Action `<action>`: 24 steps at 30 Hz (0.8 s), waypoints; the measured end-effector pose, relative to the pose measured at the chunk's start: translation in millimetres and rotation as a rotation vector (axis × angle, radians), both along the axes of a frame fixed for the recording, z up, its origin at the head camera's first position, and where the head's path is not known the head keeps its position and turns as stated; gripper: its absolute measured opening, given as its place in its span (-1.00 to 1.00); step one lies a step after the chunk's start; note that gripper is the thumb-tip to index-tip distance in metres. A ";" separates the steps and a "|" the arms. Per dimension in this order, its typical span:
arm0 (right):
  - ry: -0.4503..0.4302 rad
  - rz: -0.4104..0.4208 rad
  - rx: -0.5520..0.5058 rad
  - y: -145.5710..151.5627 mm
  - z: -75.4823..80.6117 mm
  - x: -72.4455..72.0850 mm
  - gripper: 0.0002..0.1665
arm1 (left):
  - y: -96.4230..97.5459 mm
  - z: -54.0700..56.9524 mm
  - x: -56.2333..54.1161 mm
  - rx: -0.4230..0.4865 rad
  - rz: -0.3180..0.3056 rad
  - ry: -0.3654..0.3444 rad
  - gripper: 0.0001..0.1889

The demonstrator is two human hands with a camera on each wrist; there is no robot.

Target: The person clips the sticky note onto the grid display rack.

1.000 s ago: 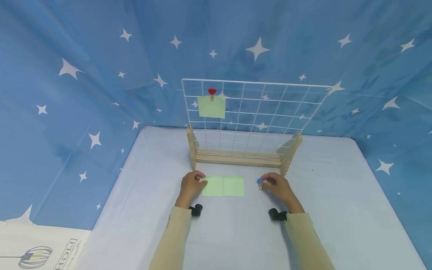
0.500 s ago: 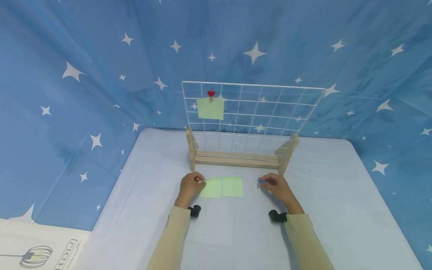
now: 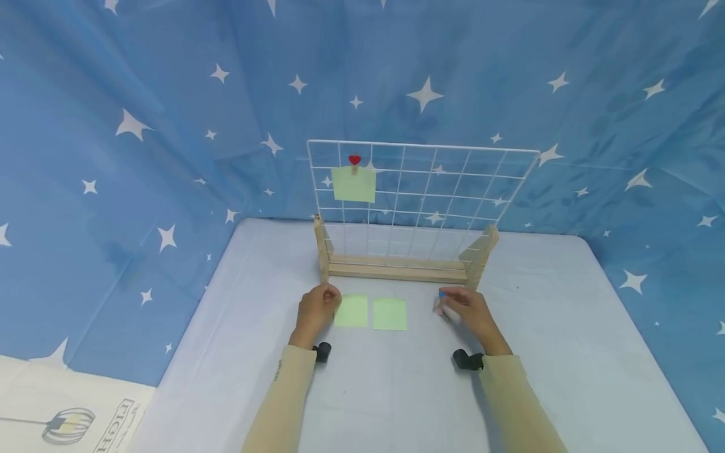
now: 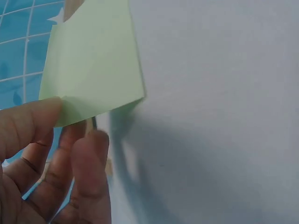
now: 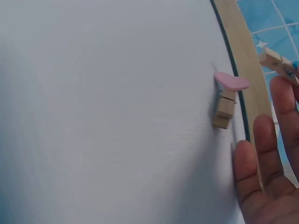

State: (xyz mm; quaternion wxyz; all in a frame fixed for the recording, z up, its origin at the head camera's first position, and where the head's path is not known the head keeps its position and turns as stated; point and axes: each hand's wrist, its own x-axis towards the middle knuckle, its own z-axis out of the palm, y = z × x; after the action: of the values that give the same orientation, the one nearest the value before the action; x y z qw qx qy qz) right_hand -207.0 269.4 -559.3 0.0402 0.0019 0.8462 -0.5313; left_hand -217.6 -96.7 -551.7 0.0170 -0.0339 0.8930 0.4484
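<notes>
My left hand (image 3: 314, 313) pinches the lower edge of a pale green sticky note (image 4: 93, 65), which in the left wrist view tilts up over the white surface. A second green sticky note (image 3: 389, 314) lies flat to its right. The fingertips of my right hand (image 3: 471, 314) hold a small wooden clothespin (image 5: 275, 61) with a bit of blue on it, partly cut off at the frame edge. Below those fingers, another wooden clothespin (image 5: 225, 109) with a pink heart is on the table.
Behind the hands stands a white wire grid rack (image 3: 421, 146) on a wooden base (image 3: 396, 272). A green note (image 3: 354, 187) hangs at its upper left under a red-heart clothespin (image 3: 354, 161). A starry blue curtain (image 3: 170, 126) encloses the table. Printed cloth (image 3: 34, 393) lies at lower left.
My left hand has raised the left note and drawn it slightly away, widening the gap between the two notes. My right hand has lifted the blue clothespin and turned it.
</notes>
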 end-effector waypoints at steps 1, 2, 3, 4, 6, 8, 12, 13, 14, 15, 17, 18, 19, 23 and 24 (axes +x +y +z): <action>-0.001 -0.008 -0.001 0.5 1.1 -0.4 -0.60 | 0.1 2.0 -0.3 0.001 0.004 -0.003 -0.91; 0.005 -0.010 0.004 0.9 2.5 -0.8 -0.60 | 0.0 3.9 -0.6 0.007 0.008 -0.002 -0.90; 0.011 -0.016 0.005 1.1 4.1 -0.9 -0.59 | 0.2 5.2 -1.3 0.014 0.009 0.002 -0.90; 0.015 -0.022 0.005 1.4 5.7 -1.0 -0.58 | 0.3 6.6 -1.7 0.029 0.015 0.001 -0.89; 0.024 -0.031 0.009 1.9 9.0 -0.9 -0.57 | 0.8 8.4 -2.7 0.057 0.016 0.010 -0.89; 0.046 -0.037 0.005 2.5 13.4 -0.5 -0.55 | 1.3 10.5 -3.7 0.096 0.016 0.013 -0.88; 0.113 -0.036 0.009 3.9 20.1 -3.1 -0.59 | 2.4 14.0 -5.7 0.146 0.018 0.015 -0.87; 0.132 -0.035 0.004 3.9 22.1 -3.8 -0.61 | 2.6 15.2 -6.0 0.164 0.016 0.013 -0.86; 0.147 -0.032 0.003 4.1 24.0 -4.5 -0.62 | 2.8 16.1 -6.4 0.184 0.014 0.008 -0.86; 0.154 -0.033 0.007 4.0 26.1 -4.9 -0.63 | 3.2 17.3 -6.7 0.208 0.009 0.004 -0.85; 0.161 -0.034 0.013 3.8 30.6 -5.5 -0.62 | 4.0 20.1 -7.2 0.257 -0.005 -0.009 -0.84; 0.161 -0.035 0.017 3.7 32.9 -5.7 -0.61 | 4.6 21.4 -7.4 0.280 -0.014 -0.014 -0.83; 0.161 -0.038 0.024 3.6 35.1 -5.9 -0.60 | 5.2 22.7 -7.5 0.298 -0.020 -0.019 -0.83; 0.169 -0.034 0.018 3.0 44.0 -7.5 -0.60 | 7.5 28.3 -7.8 0.340 -0.035 -0.013 -0.82; 0.175 -0.029 0.016 3.2 46.2 -8.1 -0.60 | 8.0 29.4 -7.9 0.346 -0.037 -0.008 -0.82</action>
State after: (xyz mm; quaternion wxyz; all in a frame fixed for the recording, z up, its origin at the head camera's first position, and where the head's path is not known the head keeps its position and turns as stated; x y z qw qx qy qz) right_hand -215.1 272.6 -513.1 -0.0415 -0.0319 0.8507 -0.5230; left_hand -225.5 -88.7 -522.3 0.0344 -0.0159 0.8030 0.5948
